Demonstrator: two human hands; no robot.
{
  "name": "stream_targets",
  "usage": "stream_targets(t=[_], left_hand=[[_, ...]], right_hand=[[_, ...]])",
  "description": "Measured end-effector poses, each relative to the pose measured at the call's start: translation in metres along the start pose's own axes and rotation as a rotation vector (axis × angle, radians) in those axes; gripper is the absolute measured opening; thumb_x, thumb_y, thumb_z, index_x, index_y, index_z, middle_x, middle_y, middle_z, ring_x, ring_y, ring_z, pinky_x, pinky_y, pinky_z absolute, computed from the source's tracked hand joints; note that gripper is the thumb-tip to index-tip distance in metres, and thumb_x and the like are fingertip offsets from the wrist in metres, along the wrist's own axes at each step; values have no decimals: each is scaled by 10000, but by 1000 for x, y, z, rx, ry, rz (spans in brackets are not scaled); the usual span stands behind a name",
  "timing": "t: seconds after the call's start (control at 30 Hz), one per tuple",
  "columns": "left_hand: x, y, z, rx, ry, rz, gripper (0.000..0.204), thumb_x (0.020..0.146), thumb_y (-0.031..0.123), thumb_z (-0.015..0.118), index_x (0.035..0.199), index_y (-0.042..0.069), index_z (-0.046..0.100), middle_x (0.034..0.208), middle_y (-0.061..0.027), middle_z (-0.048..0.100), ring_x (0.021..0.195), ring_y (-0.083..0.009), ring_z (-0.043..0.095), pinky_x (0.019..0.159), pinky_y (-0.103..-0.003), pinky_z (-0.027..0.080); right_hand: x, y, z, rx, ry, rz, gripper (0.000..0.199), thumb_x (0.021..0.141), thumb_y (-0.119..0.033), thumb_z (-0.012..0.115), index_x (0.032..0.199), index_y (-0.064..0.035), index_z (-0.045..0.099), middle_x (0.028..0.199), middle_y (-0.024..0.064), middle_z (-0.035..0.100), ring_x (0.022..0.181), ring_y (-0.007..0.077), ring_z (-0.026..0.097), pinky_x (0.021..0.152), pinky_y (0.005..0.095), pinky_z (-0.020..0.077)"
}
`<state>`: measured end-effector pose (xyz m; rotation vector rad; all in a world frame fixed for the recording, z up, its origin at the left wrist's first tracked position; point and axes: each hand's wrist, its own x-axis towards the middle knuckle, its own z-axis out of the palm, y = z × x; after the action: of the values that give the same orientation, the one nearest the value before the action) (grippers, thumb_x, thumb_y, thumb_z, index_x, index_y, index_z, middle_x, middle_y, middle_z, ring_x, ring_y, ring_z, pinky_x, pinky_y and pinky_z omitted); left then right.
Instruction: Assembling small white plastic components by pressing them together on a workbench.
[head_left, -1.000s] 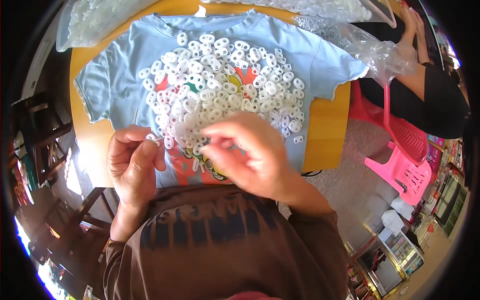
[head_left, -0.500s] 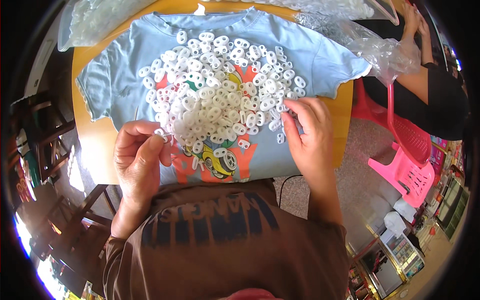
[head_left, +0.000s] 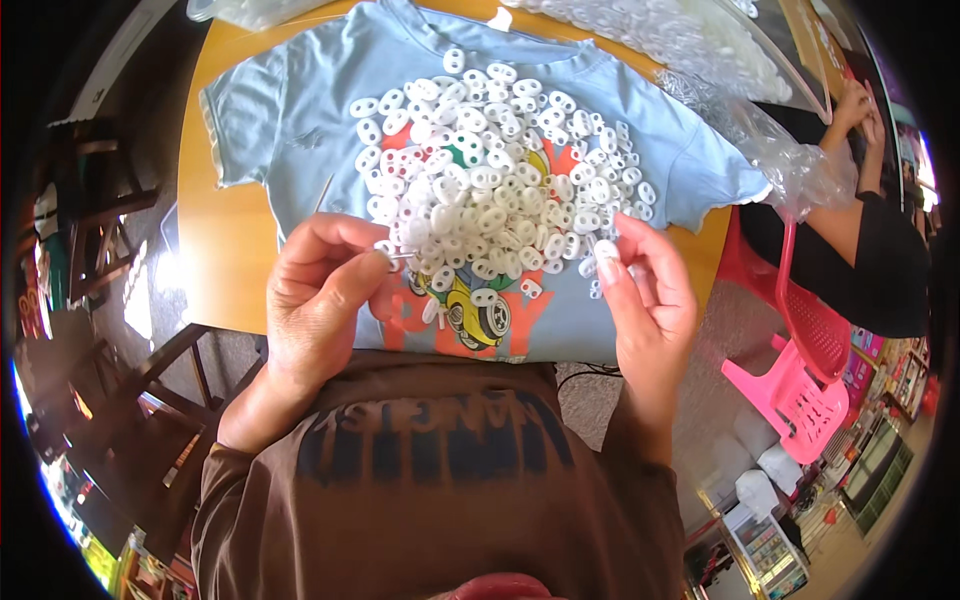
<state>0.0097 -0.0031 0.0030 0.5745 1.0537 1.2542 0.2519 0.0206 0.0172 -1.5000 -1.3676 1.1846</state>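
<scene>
Pinching a white two-hole piece (head_left: 606,250) in the right hand (head_left: 650,300), a thin needle (head_left: 398,257) is gripped by the left hand (head_left: 320,290) over the pile (head_left: 490,190), kept together on the shirt (head_left: 300,110) near the tabletop's (head_left: 225,250) front edge.

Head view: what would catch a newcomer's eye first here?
The heap of small white oval pieces stands out first, piled mid-table on a light blue T-shirt spread over the wooden table. Below it, the left hand pinches a thin pin-like thing and the right hand holds one white piece at its fingertips. Bright pink plastic chairs stand at the right.
</scene>
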Motion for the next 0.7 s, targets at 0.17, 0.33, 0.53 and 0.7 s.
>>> stream_targets(t=[0.17,0.33,0.53,0.7], left_hand=[[-3,5,0,-54,-88,-42,124,847,-22,523,970,-9,525,731,-62,580,584,-111,581,465,-233,464],[-6,8,-2,-48,-137,11,259,864,-22,505,1123,-25,513,768,-38,556,607,-70,514,513,-192,410],[-8,6,-3,-45,-114,-39,217,866,7,522,1080,-18,545,777,-31,565,596,-69,507,511,-195,407],[-6,9,5,28,-80,-154,168,859,25,552,1025,-1,558,786,-20,578,583,-47,510,503,-172,404]], right_hand=[[4,-20,27,648,-400,331,268,880,-110,555,1122,8,544,932,-19,533,826,38,466,735,173,379],[8,-31,53,708,-397,344,249,855,-110,525,1064,27,518,828,64,540,741,121,483,702,247,384],[11,-29,59,733,-419,293,242,866,-48,545,1101,-13,502,906,30,583,803,67,517,733,218,421],[12,-21,58,732,-341,215,214,852,-33,565,1061,2,540,929,71,611,825,94,564,739,240,470]])
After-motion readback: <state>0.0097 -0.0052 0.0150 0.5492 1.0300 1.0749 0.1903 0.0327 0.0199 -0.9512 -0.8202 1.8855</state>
